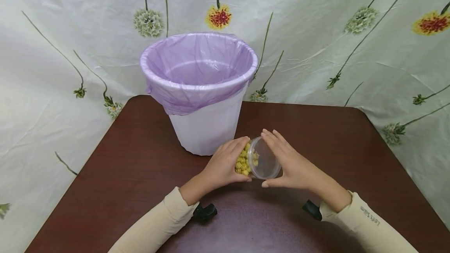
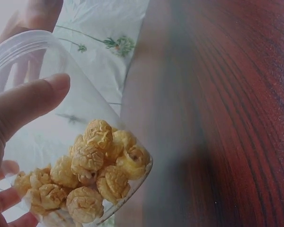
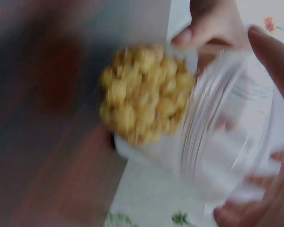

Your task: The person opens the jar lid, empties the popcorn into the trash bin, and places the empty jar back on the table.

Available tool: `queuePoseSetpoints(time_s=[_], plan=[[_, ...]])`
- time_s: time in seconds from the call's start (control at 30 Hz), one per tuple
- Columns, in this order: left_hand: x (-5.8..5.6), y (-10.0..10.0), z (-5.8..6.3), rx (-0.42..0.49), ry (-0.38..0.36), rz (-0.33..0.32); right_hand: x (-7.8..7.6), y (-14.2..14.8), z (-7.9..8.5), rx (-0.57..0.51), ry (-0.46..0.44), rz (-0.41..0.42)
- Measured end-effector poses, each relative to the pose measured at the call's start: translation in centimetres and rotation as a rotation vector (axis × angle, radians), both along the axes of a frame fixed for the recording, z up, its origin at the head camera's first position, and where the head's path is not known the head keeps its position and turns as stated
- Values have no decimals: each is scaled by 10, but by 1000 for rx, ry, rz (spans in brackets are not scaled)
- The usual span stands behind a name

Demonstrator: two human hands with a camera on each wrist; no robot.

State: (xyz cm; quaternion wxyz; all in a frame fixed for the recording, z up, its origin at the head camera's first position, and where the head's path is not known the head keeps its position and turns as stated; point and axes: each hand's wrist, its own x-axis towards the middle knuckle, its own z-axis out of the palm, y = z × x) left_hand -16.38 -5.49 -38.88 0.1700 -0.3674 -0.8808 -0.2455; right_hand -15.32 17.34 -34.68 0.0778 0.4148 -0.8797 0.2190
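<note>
A clear plastic jar [image 1: 268, 159] with yellow popcorn [image 1: 242, 164] inside lies on its side in the air between both hands, over the table. My left hand [image 1: 222, 164] grips the jar's body, thumb below and fingers on top. Around its round translucent lid end [image 3: 232, 123], my right hand [image 1: 297, 170] spreads its bent fingers and thumb to opposite edges of the rim. The left wrist view shows ball-shaped popcorn pieces [image 2: 87, 161] gathered at the jar's bottom end. In the blurred right wrist view the popcorn [image 3: 144, 94] shows through the base.
Behind the left hand stands a white bin [image 1: 207, 128] lined with a purple bag [image 1: 197, 97], its mouth facing up. The dark reddish-brown table [image 1: 309, 132] extends around it. A white flowered cloth [image 1: 309, 42] hangs along the back and sides.
</note>
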Motion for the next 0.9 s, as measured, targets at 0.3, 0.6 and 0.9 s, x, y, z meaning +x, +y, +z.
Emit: queuePoseSetpoints(time_s=[0.3, 0.6, 0.9], plan=[[0, -1, -1, -2, 22, 33, 13, -16, -5, -33, -21, -253], [0, 0, 0, -32, 42, 29, 4, -9, -7, -39, 82, -82], [1, -1, -1, -38, 21, 12, 2, -3, -6, 25, 76, -30]])
